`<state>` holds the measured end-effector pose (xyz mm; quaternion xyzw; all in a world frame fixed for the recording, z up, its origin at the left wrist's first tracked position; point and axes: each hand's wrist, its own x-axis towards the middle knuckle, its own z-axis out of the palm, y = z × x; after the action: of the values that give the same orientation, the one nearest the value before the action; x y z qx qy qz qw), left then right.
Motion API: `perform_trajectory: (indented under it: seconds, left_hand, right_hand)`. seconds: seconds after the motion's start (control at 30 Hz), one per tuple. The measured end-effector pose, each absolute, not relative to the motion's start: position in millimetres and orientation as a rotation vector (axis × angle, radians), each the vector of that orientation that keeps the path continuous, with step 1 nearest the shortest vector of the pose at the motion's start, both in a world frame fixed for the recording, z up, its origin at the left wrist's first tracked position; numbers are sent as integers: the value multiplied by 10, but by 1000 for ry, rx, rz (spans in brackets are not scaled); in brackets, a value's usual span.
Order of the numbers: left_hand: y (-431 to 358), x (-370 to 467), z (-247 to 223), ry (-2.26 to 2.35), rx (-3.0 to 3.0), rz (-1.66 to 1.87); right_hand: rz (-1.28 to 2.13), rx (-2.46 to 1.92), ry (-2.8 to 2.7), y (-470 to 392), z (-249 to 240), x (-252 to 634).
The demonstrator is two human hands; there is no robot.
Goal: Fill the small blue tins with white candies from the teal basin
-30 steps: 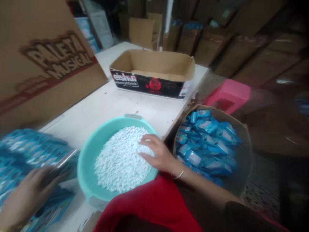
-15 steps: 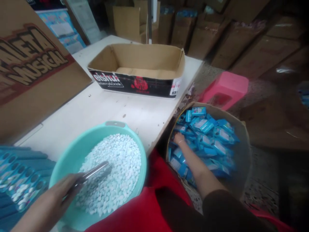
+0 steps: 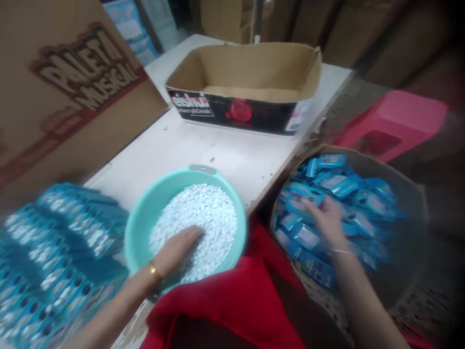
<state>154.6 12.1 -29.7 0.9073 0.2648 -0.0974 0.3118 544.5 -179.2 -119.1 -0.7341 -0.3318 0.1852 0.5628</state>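
My left hand (image 3: 177, 253) lies palm down in the white pellets (image 3: 209, 208) that fill a teal basin (image 3: 143, 218) on the table; whether it holds anything is hidden and blurred. My right hand (image 3: 326, 220) is inside a round brown basket (image 3: 417, 218) beside the table, fingers spread on a heap of small blue packets (image 3: 339, 184). A thin bangle sits on each wrist. No scoop shows in this frame.
Blue blister trays (image 3: 54, 252) are stacked at the left of the white table (image 3: 218, 155). A low open cardboard box (image 3: 236, 111) stands at the back, a big printed carton (image 3: 72, 97) leans at left. A pink stool (image 3: 395, 121) stands at right; red cloth (image 3: 236, 300) covers my lap.
My left hand, which held a metal scoop over the pellets, now rests flat in them. My right hand went from the basin into the basket and stays on the packets. The view shifted.
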Motion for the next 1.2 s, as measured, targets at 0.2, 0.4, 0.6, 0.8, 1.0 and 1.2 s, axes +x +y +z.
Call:
perform_trajectory:
  seconds: [0.2, 0.4, 0.6, 0.8, 1.0, 1.2]
  left_hand:
    - [45, 1460, -112, 719, 2216, -171]
    - [206, 1202, 371, 821, 2239, 36]
    - [300, 1013, 1011, 901, 2378, 103]
    - [293, 1150, 1314, 797, 2558, -134]
    - [143, 1581, 1617, 941, 2823, -671]
    - [69, 1713, 1849, 929, 2925, -792]
  right_hand:
    - [790, -1351, -456, -1543, -78, 4950]
    - [834, -1370, -1029, -1007, 191, 4265]
    - [565, -1469, -1522, -689, 32, 3839]
    - [496, -1341, -1715, -633, -46, 3566]
    - [461, -1304, -1744, -638, -153, 3491]
    - [470, -1311, -1686, -632, -154, 3510]
